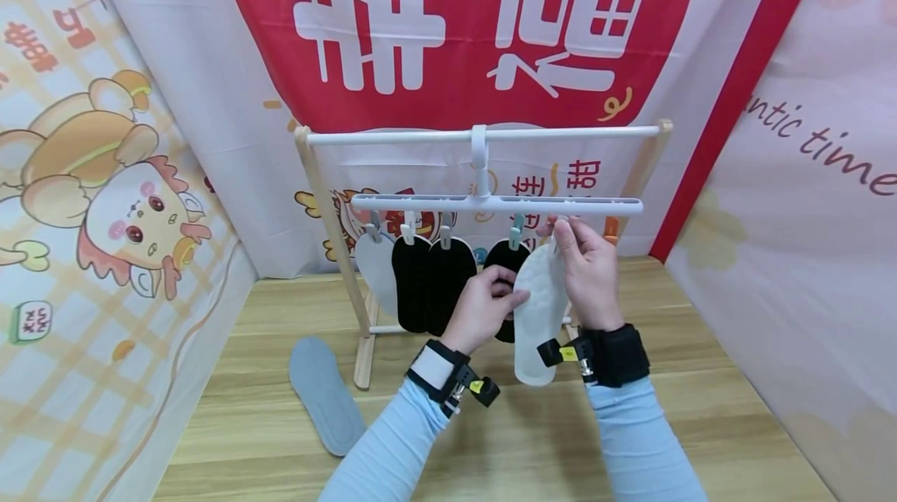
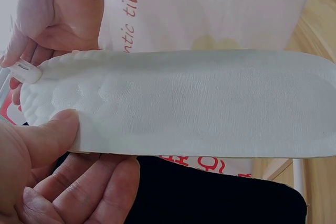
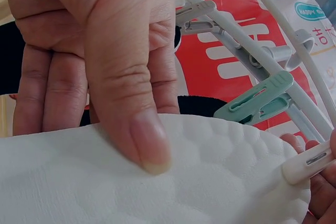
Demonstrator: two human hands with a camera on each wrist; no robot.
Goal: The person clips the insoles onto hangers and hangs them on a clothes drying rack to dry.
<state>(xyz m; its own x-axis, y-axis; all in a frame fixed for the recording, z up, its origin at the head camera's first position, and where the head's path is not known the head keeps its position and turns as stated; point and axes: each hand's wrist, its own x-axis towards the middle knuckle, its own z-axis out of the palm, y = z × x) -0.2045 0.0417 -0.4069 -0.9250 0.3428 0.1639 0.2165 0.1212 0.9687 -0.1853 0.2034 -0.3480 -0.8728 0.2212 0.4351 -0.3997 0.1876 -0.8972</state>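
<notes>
A white insole [image 1: 541, 307] with a dimpled end hangs at the right part of a white hanger [image 1: 420, 205]. My left hand [image 1: 483, 303] pinches its side edge, thumb on the face and fingers behind. At the insole's top, my right hand [image 1: 589, 268] grips a white clip [image 2: 25, 71], whose jaws overlap the insole's end. Just behind, a black insole [image 1: 506, 254] hangs from a green clip [image 3: 257, 98]. Two more black insoles [image 1: 411, 284] and a pale insole [image 1: 376, 272] hang to the left from grey and white clips.
The hanger hooks over the top bar of a rack [image 1: 392, 138] with wooden legs. A grey insole [image 1: 325, 397] lies on the wooden table [image 1: 238, 408] at the left. An orange clip [image 1: 612, 228] sits at the hanger's right end. Printed cloth encloses the back and sides.
</notes>
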